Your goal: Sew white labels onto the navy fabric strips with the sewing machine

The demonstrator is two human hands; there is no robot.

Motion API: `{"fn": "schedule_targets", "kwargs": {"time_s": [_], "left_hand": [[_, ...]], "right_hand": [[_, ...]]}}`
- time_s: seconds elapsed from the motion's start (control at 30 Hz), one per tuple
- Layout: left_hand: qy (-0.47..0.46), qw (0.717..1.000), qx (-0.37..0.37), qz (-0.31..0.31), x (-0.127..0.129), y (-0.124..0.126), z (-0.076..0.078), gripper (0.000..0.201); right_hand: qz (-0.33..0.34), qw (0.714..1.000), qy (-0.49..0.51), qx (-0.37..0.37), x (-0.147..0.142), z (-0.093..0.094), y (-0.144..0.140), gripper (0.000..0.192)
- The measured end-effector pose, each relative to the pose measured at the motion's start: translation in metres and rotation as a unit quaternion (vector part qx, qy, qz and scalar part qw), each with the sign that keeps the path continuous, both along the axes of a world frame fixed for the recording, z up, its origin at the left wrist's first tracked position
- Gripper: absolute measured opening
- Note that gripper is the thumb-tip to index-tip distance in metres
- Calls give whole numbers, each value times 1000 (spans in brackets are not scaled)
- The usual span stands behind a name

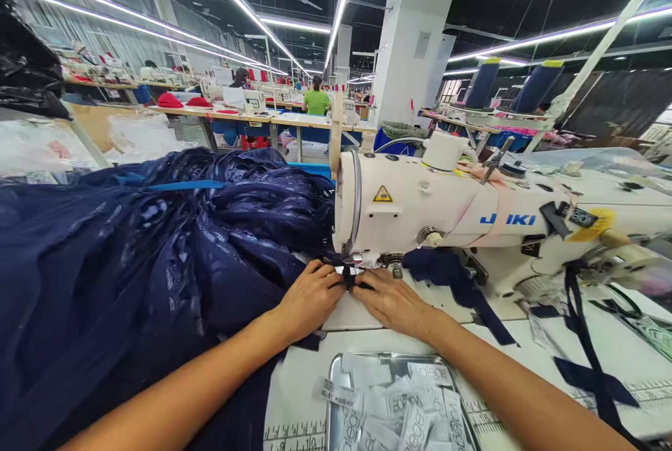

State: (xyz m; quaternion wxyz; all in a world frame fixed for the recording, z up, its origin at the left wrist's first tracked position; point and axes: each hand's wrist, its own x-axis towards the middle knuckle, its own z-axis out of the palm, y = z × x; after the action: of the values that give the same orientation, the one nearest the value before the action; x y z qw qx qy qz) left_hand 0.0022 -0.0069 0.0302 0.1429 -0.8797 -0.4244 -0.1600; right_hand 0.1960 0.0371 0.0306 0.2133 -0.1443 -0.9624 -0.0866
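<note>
Where needle meets bed, both hands pressed flat on one small dark fabric strip under the presser foot of the white Juki sewing machine. Left hand fingertips down on the strip's left end, not curled around it; right hand likewise flat on the right end, fingers together, pinning rather than pinching. Strip lying on the machine bed just in front of the needle, long axis seemingly left to right between the two hands, though mostly hidden by them. Hemmed in on the left by a heaped navy lace garment touching the left wrist. Behind, blocked by the machine head. Near edge taken by a metal tray of white labels between the forearms. Open table to the right, crossed by loose navy ribbon.
</note>
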Motion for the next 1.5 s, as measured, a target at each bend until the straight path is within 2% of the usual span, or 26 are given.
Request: {"fn": "schedule_targets", "kwargs": {"time_s": [0.13,0.4,0.63,0.9,1.03,1.2,1.27,1.37,1.43,1.5], "left_hand": [[-6,999,-36,-2,-6,-11,2,28],[40,998,-49,11,-8,-12,2,34],[83,995,-48,13,-8,-11,3,35],[96,991,-85,45,-3,-12,6,42],[95,990,-84,63,-2,-10,7,43],[98,991,-64,73,-2,-5,7,41],[98,991,-41,83,1,-4,9,37],[110,986,-6,123,6,-6,15,23],[119,981,4,153,10,-8,18,20],[120,977,6,177,12,-9,19,21]], "right_hand": [[2,1000,11,-7,1,-2,0,23],[1,999,22,-26,3,-7,3,24],[-11,1000,13,-13,1,-5,2,24],[-33,999,-16,5,-2,-4,3,24],[-53,998,-17,-20,-1,-5,5,30],[-64,994,-20,-87,2,-9,11,36],[-81,991,-7,-110,2,-12,13,35],[-141,982,7,-122,-1,-16,15,35],[-185,977,-7,-106,-3,-16,15,34],[-200,976,-31,-73,-5,-12,12,33]]}}
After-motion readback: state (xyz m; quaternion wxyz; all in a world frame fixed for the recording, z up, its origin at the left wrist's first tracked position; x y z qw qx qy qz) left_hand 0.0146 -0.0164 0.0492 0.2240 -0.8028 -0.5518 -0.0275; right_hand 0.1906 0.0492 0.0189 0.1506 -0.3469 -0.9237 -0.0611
